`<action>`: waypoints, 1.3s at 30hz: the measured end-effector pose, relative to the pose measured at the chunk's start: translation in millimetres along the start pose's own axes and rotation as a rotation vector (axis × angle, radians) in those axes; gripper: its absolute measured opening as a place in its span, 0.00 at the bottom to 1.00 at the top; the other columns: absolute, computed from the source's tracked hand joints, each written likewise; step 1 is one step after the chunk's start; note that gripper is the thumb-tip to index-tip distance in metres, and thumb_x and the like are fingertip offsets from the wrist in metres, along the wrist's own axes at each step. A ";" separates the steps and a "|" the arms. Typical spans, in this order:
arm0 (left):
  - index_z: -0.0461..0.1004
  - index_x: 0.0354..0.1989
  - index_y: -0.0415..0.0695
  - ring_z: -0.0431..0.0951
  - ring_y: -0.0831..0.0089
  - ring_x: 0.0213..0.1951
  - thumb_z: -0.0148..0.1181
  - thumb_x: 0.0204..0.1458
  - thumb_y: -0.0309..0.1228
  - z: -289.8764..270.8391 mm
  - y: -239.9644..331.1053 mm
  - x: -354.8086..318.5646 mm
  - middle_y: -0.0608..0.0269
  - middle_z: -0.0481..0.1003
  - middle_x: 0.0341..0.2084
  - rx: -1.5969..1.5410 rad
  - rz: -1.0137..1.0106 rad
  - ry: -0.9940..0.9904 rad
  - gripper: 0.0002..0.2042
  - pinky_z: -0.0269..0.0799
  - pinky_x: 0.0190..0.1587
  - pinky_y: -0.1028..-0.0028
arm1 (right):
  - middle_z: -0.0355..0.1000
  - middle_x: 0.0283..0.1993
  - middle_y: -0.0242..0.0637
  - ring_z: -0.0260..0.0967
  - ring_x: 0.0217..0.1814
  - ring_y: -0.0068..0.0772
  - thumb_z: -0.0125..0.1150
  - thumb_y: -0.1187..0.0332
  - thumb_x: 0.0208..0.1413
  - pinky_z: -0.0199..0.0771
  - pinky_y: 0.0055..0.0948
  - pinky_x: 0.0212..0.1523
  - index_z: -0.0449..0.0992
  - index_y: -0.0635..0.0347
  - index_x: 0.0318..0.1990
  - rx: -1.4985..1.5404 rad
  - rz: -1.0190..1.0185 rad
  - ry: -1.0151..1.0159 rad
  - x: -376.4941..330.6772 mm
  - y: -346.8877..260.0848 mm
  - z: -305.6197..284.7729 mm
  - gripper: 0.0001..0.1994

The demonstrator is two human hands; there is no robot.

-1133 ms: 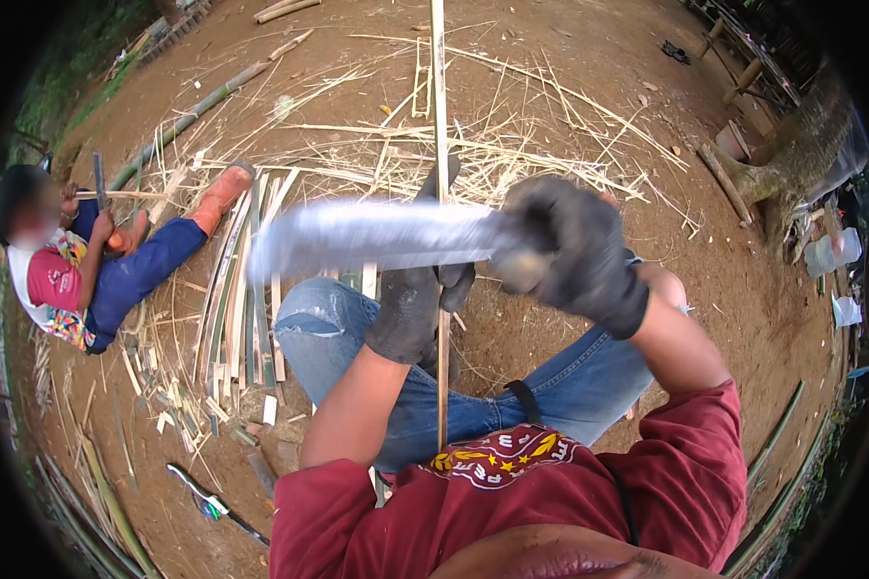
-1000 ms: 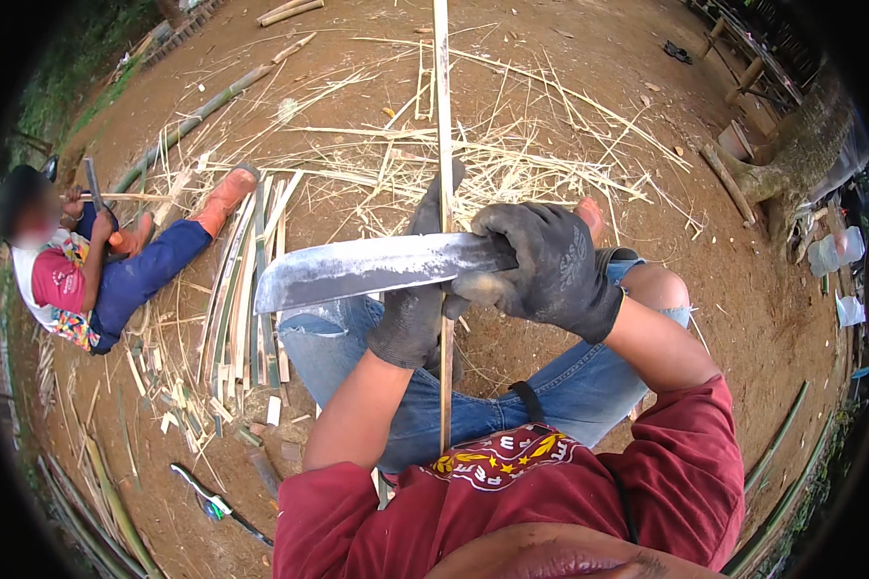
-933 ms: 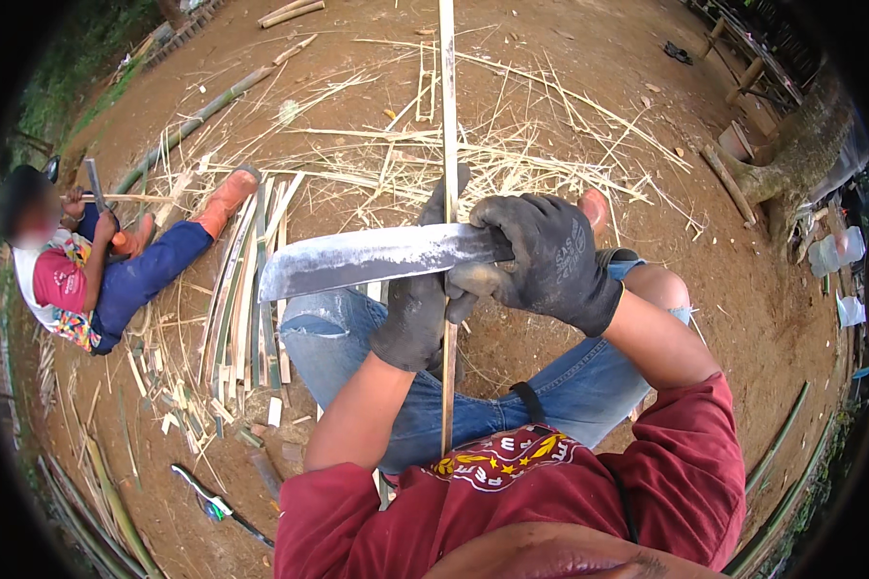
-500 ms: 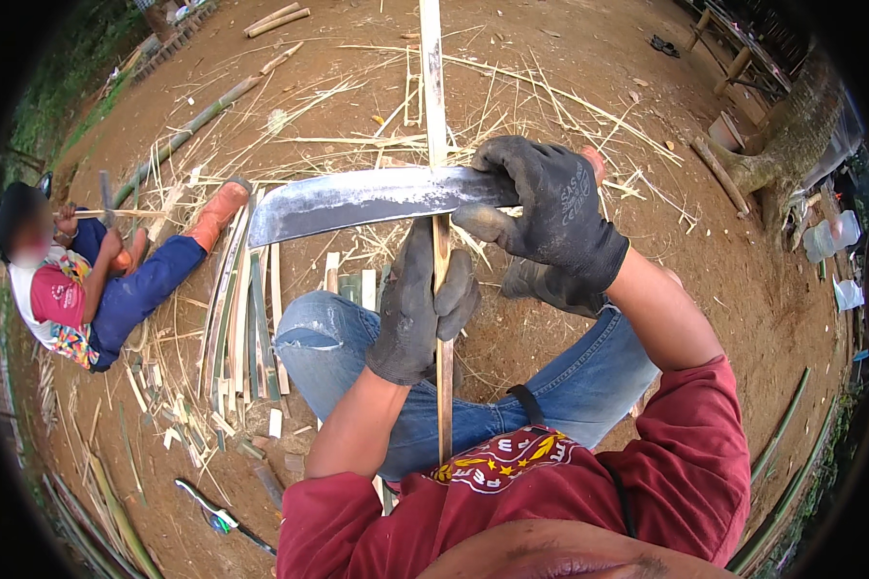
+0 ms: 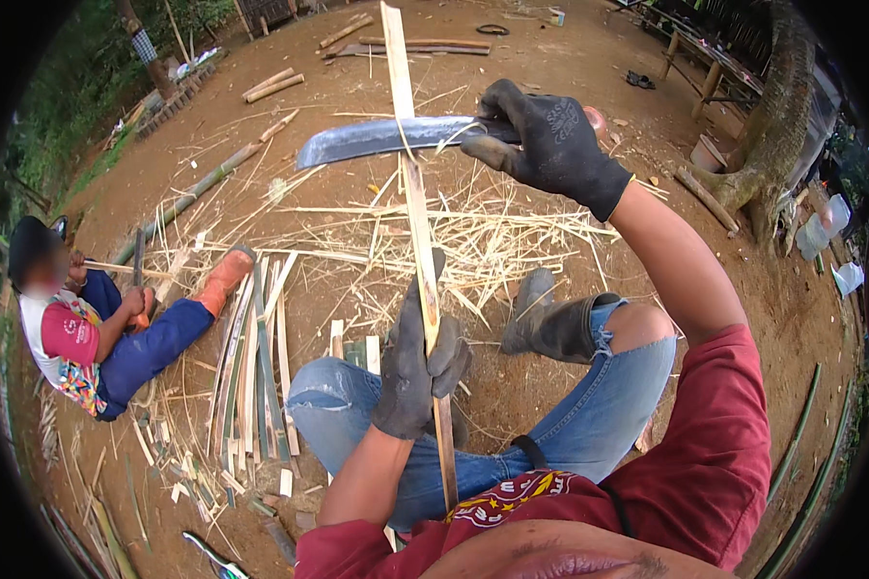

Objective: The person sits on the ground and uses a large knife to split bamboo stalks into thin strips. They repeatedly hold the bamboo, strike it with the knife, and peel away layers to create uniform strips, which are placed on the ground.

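My left hand (image 5: 420,357), in a dark work glove, is closed round a long pale bamboo strip (image 5: 416,207). The strip runs from my waist out past my feet. Ahead of it my gloved right hand (image 5: 550,145) grips the handle of a machete (image 5: 362,140). The broad blade points left and lies across the far part of the strip. A thin curled shaving (image 5: 459,136) hangs at the blade near the handle. The machete's handle is mostly hidden by my fingers.
Pale shavings (image 5: 492,241) litter the ground beyond my feet. Split bamboo strips (image 5: 261,357) lie left of my knee. Farther left a seated person (image 5: 116,318) holds a blade and a thin stick. A bamboo pole (image 5: 193,193) lies behind; a tree trunk (image 5: 777,125) stands right.
My right hand and the machete have moved away from me along the strip, farther from my left hand. A curled shaving now shows at the blade. The strip's far end leans more left.
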State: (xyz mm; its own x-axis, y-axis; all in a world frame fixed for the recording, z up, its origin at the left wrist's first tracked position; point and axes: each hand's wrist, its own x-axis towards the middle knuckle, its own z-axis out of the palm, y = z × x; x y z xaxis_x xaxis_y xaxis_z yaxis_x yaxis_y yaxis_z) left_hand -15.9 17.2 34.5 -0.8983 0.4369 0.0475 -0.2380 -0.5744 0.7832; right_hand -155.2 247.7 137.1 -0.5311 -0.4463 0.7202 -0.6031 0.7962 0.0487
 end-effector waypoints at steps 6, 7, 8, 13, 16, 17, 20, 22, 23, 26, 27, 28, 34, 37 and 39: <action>0.47 0.74 0.55 0.49 0.87 0.10 0.38 0.64 0.60 -5.7 -6.5 -4.7 0.77 0.52 0.11 -0.004 0.021 -0.044 0.34 0.47 0.11 0.84 | 0.77 0.29 0.44 0.77 0.29 0.47 0.63 0.44 0.56 0.76 0.40 0.31 0.69 0.56 0.43 -0.028 0.044 0.026 34.1 23.5 2.5 0.24; 0.47 0.74 0.55 0.50 0.86 0.10 0.38 0.64 0.60 -4.7 -5.8 -6.1 0.77 0.52 0.11 0.010 -0.001 -0.040 0.34 0.48 0.11 0.84 | 0.77 0.30 0.45 0.77 0.30 0.48 0.62 0.44 0.56 0.75 0.41 0.31 0.69 0.57 0.43 -0.090 0.032 0.058 40.6 37.2 7.1 0.24; 0.47 0.74 0.55 0.50 0.86 0.10 0.38 0.64 0.60 -2.9 -4.3 -7.8 0.77 0.53 0.11 0.025 -0.023 -0.033 0.34 0.48 0.12 0.84 | 0.77 0.30 0.45 0.77 0.30 0.49 0.62 0.43 0.57 0.75 0.42 0.30 0.70 0.57 0.43 -0.151 0.021 0.090 47.6 50.1 11.4 0.24; 0.45 0.74 0.53 0.49 0.85 0.08 0.38 0.67 0.52 5.5 -7.4 -13.1 0.75 0.54 0.10 0.066 -0.019 -0.099 0.31 0.50 0.12 0.84 | 0.75 0.28 0.50 0.76 0.27 0.49 0.54 0.39 0.59 0.72 0.44 0.26 0.71 0.61 0.42 -0.433 0.194 0.157 97.1 151.0 -3.7 0.28; 0.56 0.69 0.45 0.58 0.85 0.11 0.42 0.67 0.49 14.1 0.1 0.2 0.73 0.62 0.12 0.146 0.041 0.064 0.28 0.56 0.14 0.84 | 0.72 0.27 0.47 0.73 0.23 0.42 0.48 0.34 0.58 0.72 0.40 0.23 0.71 0.63 0.39 0.186 1.107 -0.011 78.0 211.2 -15.1 0.33; 0.58 0.68 0.43 0.60 0.85 0.12 0.44 0.67 0.48 12.7 0.2 2.1 0.73 0.63 0.12 0.165 0.063 0.140 0.28 0.58 0.15 0.83 | 0.69 0.23 0.41 0.70 0.20 0.37 0.46 0.33 0.59 0.69 0.37 0.20 0.71 0.63 0.39 0.600 1.275 0.079 56.7 205.3 -6.9 0.34; 0.66 0.59 0.36 0.71 0.80 0.21 0.49 0.65 0.46 5.5 2.5 3.0 0.67 0.72 0.19 0.225 0.123 0.212 0.25 0.69 0.25 0.79 | 0.65 0.23 0.28 0.63 0.18 0.24 0.44 0.30 0.58 0.67 0.28 0.19 0.70 0.59 0.41 1.042 1.246 0.151 -2.0 176.2 10.6 0.35; 0.66 0.57 0.35 0.74 0.78 0.27 0.52 0.64 0.46 -0.9 3.3 1.6 0.63 0.74 0.25 0.293 0.129 0.220 0.25 0.72 0.29 0.77 | 0.65 0.23 0.28 0.64 0.21 0.24 0.44 0.31 0.59 0.69 0.27 0.22 0.70 0.59 0.41 1.223 1.151 0.206 -36.2 154.3 25.2 0.34; 0.66 0.56 0.35 0.74 0.78 0.27 0.53 0.63 0.46 -2.5 6.9 1.0 0.63 0.74 0.25 0.303 0.143 0.250 0.25 0.72 0.29 0.77 | 0.64 0.23 0.27 0.64 0.21 0.25 0.45 0.32 0.60 0.69 0.28 0.23 0.70 0.60 0.41 1.354 1.087 0.254 -53.3 142.7 35.2 0.33; 0.66 0.55 0.36 0.77 0.77 0.30 0.57 0.61 0.44 1.5 6.1 1.6 0.62 0.76 0.28 0.217 0.117 0.246 0.24 0.75 0.32 0.78 | 0.70 0.28 0.28 0.70 0.28 0.30 0.46 0.39 0.63 0.73 0.29 0.29 0.72 0.58 0.47 1.678 1.123 0.379 -134.2 172.7 75.7 0.28; 0.66 0.54 0.37 0.78 0.77 0.30 0.57 0.61 0.44 0.1 5.5 0.0 0.61 0.76 0.28 0.214 0.122 0.257 0.23 0.76 0.32 0.78 | 0.73 0.32 0.29 0.73 0.32 0.32 0.46 0.43 0.63 0.75 0.29 0.32 0.73 0.56 0.50 1.420 0.918 0.193 -146.7 155.0 91.6 0.25; 0.66 0.53 0.37 0.78 0.77 0.30 0.58 0.61 0.43 1.3 6.2 -0.1 0.61 0.76 0.29 0.212 0.127 0.255 0.22 0.76 0.33 0.78 | 0.77 0.37 0.29 0.76 0.36 0.34 0.46 0.48 0.64 0.76 0.29 0.35 0.73 0.53 0.53 1.130 0.715 0.097 -161.7 140.9 99.2 0.22; 0.68 0.47 0.38 0.78 0.76 0.30 0.60 0.60 0.40 -6.9 8.4 6.0 0.59 0.77 0.30 0.108 0.122 0.193 0.18 0.76 0.34 0.75 | 0.79 0.34 0.47 0.80 0.36 0.40 0.53 0.67 0.59 0.79 0.34 0.33 0.77 0.66 0.38 0.661 1.199 -0.765 -239.7 76.4 186.1 0.10; 0.68 0.47 0.39 0.77 0.76 0.29 0.58 0.61 0.41 -9.4 9.6 5.8 0.59 0.76 0.29 0.089 0.129 0.200 0.17 0.75 0.33 0.75 | 0.73 0.24 0.40 0.72 0.22 0.35 0.54 0.61 0.62 0.75 0.35 0.26 0.75 0.68 0.36 0.859 1.459 -0.693 -211.1 39.7 170.7 0.15; 0.68 0.48 0.41 0.76 0.76 0.28 0.56 0.62 0.41 -9.0 8.7 8.2 0.60 0.75 0.29 0.090 0.125 0.174 0.16 0.75 0.31 0.77 | 0.70 0.22 0.37 0.68 0.20 0.33 0.53 0.60 0.63 0.73 0.34 0.26 0.74 0.67 0.38 1.365 1.431 -0.269 -217.1 51.4 168.6 0.16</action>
State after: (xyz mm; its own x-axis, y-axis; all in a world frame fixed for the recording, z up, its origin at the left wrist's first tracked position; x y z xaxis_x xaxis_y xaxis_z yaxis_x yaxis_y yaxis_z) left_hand -28.7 9.5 36.2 -0.9708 0.2353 0.0463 -0.0934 -0.5489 0.8306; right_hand -171.2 316.6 -133.4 -0.9326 -0.0278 -0.3599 0.3597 -0.1567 -0.9198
